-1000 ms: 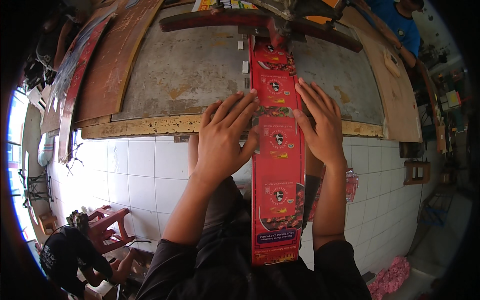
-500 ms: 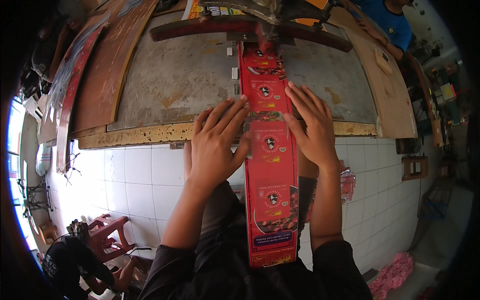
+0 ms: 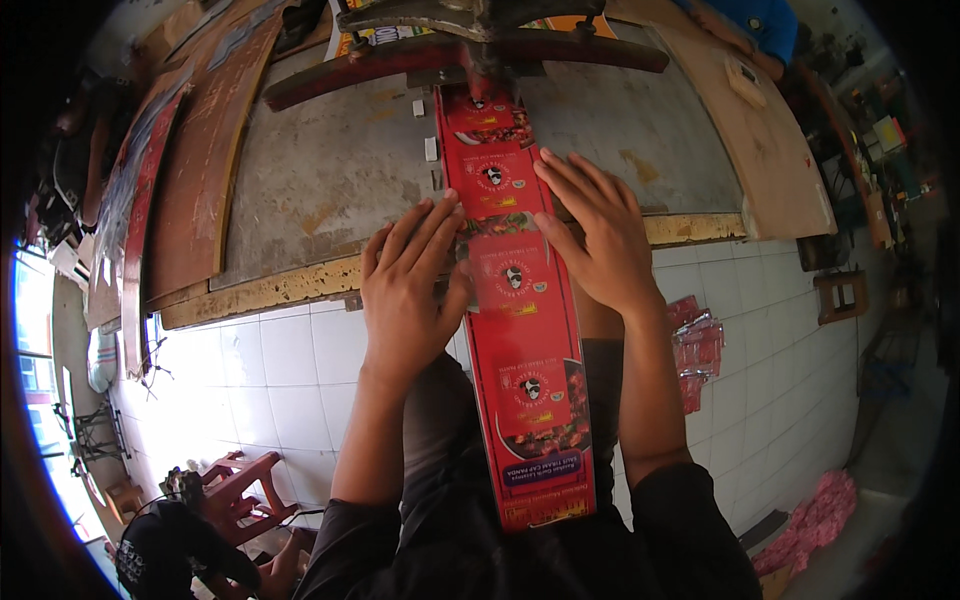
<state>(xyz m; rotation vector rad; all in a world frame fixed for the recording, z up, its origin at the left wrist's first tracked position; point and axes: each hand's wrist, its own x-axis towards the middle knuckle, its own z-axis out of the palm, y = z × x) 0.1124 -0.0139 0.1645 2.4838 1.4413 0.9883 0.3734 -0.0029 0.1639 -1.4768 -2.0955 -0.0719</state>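
A long red printed strip (image 3: 516, 345), patterned with repeated round emblems and food pictures, runs from under a metal press (image 3: 470, 66) across the worktable and over its near edge to my lap. Whether it is one sheet or a stack I cannot tell. Along its left edge lies my left hand (image 3: 413, 280), fingers stretched forward and fingertips against the side, thumb apart. My right hand (image 3: 596, 235) rests at the opposite edge, its fingers extended and thumb touching the strip. Neither hand wraps round it.
The grey worktable (image 3: 340, 170) has a worn yellowish front edge. Small white blocks (image 3: 432, 149) sit left of the strip. Brown boards (image 3: 205, 170) lie at left, with a person and a red stool (image 3: 245, 490) below. Red packets (image 3: 697, 350) and a pink heap (image 3: 815, 525) are at right.
The whole view has shifted and tilted slightly, so the press, strip and hands appear further left. My hands keep about the same place along the strip.
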